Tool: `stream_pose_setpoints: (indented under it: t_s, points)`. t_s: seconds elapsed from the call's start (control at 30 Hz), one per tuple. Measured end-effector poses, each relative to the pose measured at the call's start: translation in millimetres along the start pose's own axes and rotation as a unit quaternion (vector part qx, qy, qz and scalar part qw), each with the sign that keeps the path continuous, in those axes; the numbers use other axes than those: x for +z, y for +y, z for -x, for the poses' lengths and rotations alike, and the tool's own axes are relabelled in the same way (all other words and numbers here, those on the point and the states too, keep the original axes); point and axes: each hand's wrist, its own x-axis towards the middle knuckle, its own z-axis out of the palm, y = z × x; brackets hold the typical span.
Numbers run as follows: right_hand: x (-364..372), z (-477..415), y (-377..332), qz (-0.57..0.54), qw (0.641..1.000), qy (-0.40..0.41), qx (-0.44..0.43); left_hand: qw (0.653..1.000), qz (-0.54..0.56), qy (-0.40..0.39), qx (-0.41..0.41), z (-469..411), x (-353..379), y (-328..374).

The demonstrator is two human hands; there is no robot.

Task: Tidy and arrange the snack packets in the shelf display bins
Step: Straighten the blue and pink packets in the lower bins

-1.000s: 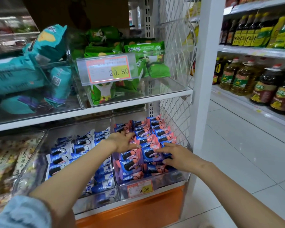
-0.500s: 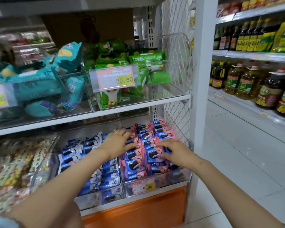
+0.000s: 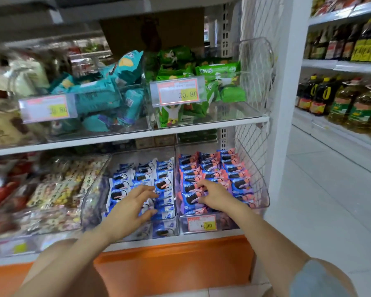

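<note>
Lower shelf (image 3: 180,240), right end. Two clear bins sit side by side here. The left bin (image 3: 92,196) holds blue cookie packets (image 3: 141,176); the right bin (image 3: 265,196), against the wire side panel (image 3: 252,146), holds pink cookie packets (image 3: 212,166). Our left hand (image 3: 129,211) is over the front half of the left bin, fingers (image 3: 147,189) spread apart and gripping nothing; we cannot tell whether they press on the packets or hover just above. Our right hand (image 3: 215,195) is over the front middle of the right bin, fingers loosely apart, tips on the pink wrappers, nothing pinched. The blue packets lie directly under and ahead of the left fingers, so that hand is the nearer one for them, and the right hand for the pink. In both bins the packets stand shingled in three columns running front to back, each packet's long side lying across the bin. The pink rows look even to the back wall. The blue ones are looser: front packets slumped low behind the front wall, rear rows thinner. We judge the blue front rows need squaring next. A price tag (image 3: 202,224) reading 9.90 fronts the right bin.
</note>
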Motion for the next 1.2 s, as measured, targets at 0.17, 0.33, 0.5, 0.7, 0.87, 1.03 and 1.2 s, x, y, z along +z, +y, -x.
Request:
stream_pose_setpoints:
  t_s: [0.17, 0.33, 0.5, 0.7, 0.87, 1.03, 1.2]
  points:
    - [-9.8, -7.5, -8.4, 0.053, 0.994, 0.093, -0.008, 0.998, -0.021, -0.022, -0.053, 20.7, -7.3, -8.8]
    - [-24.1, -12.7, -29.0, 0.005, 0.993, 0.114, -0.027, 0.993, -0.015, -0.034, -0.11, 43.0, -7.1, -34.3]
    - [-24.4, -19.8, -33.7, -0.003, 0.999, 0.047, -0.009, 0.994, -0.006, -0.03, -0.101, 47.9, 2.4, -64.3]
    - [-6.6, -8.7, -16.4, 0.15, 0.989, 0.011, -0.008, 0.993, 0.043, -0.008, -0.107, 10.3, 20.0, -76.5]
    - [7.2, -5.5, -13.2, 0.237, 0.969, 0.073, -0.012, 0.991, 0.054, 0.0, -0.124, -19.9, 36.6, -79.2]
    - [6.9, -11.8, -10.7, 0.236, 0.968, 0.081, 0.002, 0.992, 0.022, -0.017, -0.122, -30.0, 46.5, -79.0]
    - [7.7, -17.0, -7.9, 0.205, 0.977, 0.058, -0.008, 0.994, -0.012, -0.039, -0.1, -32.0, 50.2, -82.3]
